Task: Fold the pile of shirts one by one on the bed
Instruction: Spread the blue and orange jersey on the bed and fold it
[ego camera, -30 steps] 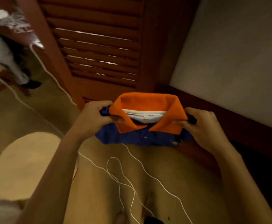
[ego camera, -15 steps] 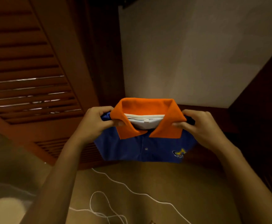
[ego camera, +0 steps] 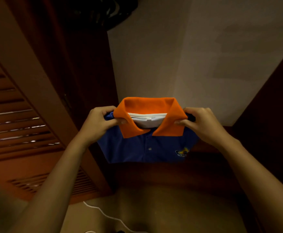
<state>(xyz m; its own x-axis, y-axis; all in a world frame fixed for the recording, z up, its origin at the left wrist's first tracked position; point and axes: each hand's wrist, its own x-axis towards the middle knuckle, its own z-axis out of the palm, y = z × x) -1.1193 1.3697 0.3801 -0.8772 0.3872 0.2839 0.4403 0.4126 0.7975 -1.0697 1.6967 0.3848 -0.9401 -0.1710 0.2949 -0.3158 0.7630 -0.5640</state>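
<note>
- A dim room: a louvred wooden door (ego camera: pixel 19 123) at left, a pale wall (ego camera: pixel 187 56) ahead, a white cord (ego camera: pixel 103 214) on the floor.
- The folded blue shirt (ego camera: pixel 145 148) hangs in mid-air, with the left hand (ego camera: pixel 97 125) and right hand (ego camera: pixel 203 125) each pinching a shoulder beside the orange collar (ego camera: pixel 147 105).
- Within the last second the view has swung from floor to wall with the grip unchanged. The shirt looks ready for stacking, and no bed is in sight.

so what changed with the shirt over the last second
The folded blue polo shirt has been raised and tipped upright, so more of its front and chest logo shows. The view swung up towards the wall. The left hand and right hand still pinch it beside the orange collar.
</note>
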